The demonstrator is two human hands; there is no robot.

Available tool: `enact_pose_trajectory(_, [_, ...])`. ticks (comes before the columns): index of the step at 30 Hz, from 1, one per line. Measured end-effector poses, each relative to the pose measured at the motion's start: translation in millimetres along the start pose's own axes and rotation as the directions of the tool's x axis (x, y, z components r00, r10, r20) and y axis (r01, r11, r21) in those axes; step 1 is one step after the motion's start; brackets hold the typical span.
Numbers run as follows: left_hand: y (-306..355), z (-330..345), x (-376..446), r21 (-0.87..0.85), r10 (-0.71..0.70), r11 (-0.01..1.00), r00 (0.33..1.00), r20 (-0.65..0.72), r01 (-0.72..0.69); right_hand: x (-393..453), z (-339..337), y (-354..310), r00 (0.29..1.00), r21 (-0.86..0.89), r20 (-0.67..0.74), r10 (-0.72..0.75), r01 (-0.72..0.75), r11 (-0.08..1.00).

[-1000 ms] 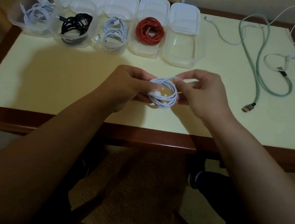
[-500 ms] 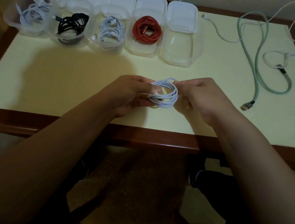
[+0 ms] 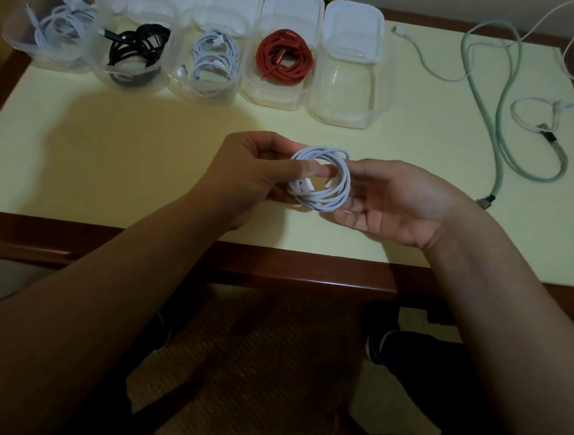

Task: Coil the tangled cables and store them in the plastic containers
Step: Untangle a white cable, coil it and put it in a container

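White cable [image 3: 321, 179] wound into a small round coil of several loops, lying close together, with a white plug end tucked at the lower left of the ring. Held in the air just above the near part of the yellow table [image 3: 112, 155], between both hands. Left hand [image 3: 248, 173] pinching the left side of the coil, thumb passing through the ring, fingers curled behind. Right hand [image 3: 396, 202] turned palm up with fingers loosely stretched, fingertips touching the right and lower side of the coil, not closed around it.

Along the far edge, a row of five clear plastic boxes with lids leaning behind. From the left: white coil [image 3: 61, 29], black coil [image 3: 137, 51], white coil [image 3: 215, 59], red coil [image 3: 284, 59]. Fifth box [image 3: 346, 95] without cable, straight behind the hands.

On the right of the table, well apart from the hands, loose green cable [image 3: 502, 131] and thin white cable [image 3: 421, 58], uncoiled and crossing each other.
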State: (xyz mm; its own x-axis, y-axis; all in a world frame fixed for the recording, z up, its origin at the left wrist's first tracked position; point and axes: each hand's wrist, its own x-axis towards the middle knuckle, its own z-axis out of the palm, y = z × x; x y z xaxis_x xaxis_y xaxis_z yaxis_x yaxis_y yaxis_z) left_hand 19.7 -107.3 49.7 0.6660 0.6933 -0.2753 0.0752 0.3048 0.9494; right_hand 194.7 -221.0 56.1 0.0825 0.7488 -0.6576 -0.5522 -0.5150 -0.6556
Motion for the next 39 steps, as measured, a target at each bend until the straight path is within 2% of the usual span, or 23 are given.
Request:
enact_pose_trajectory(5, [-4.1,-3.7,2.0,0.055,0.093,0.994,0.994,-0.051,-0.091,-4.7,4.4,1.2,0.996,0.119,0.084,0.025,-0.035,0.992])
enact_pose_trajectory(8, [-3.1,-5.1,3.1,0.157,0.172,0.975,0.981,-0.094,-0.156,-5.1,8.5,4.2,0.998,0.148,0.059,-0.014,0.005,0.989])
enact_pose_trajectory(12, [-2.7,-9.1,3.9,0.286,0.285,0.927,0.951,-0.122,-0.241,-7.4,11.8,4.0,0.998,0.110,0.025,-0.056,0.053,0.993])
enact_pose_trajectory(14, [-3.8,-10.2,3.3,0.383,0.360,0.877,0.924,-0.127,-0.289,-8.0,12.6,5.7,0.998,0.032,0.027,-0.061,0.060,0.998])
enact_pose_trajectory(18, [-5.7,-7.0,-2.9,0.516,0.486,0.767,0.871,-0.076,-0.383,-9.3,19.3,10.0,0.996,0.023,0.034,-0.088,0.087,0.996])
enact_pose_trajectory(20, [-8.1,-3.7,-5.1,0.550,0.520,0.728,0.853,-0.053,-0.410,-10.0,21.5,12.2,0.988,-0.082,0.021,-0.153,0.154,0.985])
enact_pose_trajectory(24, [-13.7,-1.6,-2.5,0.532,0.492,0.753,0.868,-0.063,-0.388,-8.3,23.5,15.4,0.968,-0.274,-0.023,-0.250,0.235,0.933])
enact_pose_trajectory(29, [-10.2,-8.3,5.2,0.418,0.403,0.852,0.905,-0.138,-0.316,-7.5,23.2,10.4,0.946,-0.294,-0.069,-0.316,0.283,0.913])
enact_pose_trajectory(35, [4.6,-19.7,10.1,0.181,0.245,0.959,0.959,-0.144,-0.218,3.9,33.8,0.1,0.888,-0.380,-0.122,-0.443,0.371,0.848])
enact_pose_trajectory(37, [10.1,-20.9,11.8,0.132,0.208,0.974,0.962,-0.177,-0.186,8.2,39.0,-12.3,0.851,-0.414,-0.152,-0.502,0.406,0.814])
enact_pose_trajectory(39, [12.8,-26.4,16.6,0.133,0.153,0.983,0.963,-0.222,-0.126,14.7,42.9,-32.3,0.779,-0.499,-0.181,-0.600,0.453,0.739])
